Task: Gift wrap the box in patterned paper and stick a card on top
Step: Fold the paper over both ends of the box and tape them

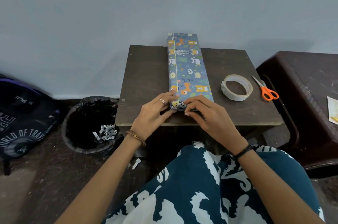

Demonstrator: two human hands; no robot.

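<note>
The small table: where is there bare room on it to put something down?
The table is bare left of the wrapped box, from that box to the left edge. A narrower strip lies between the box and the tape roll. The right side is crowded by tape and scissors; the near edge by the left hand and right hand.

A plain home room was suggested by a bare wall [91,13], a backpack [23,119] and a lined bin [89,125] on the floor.
</note>
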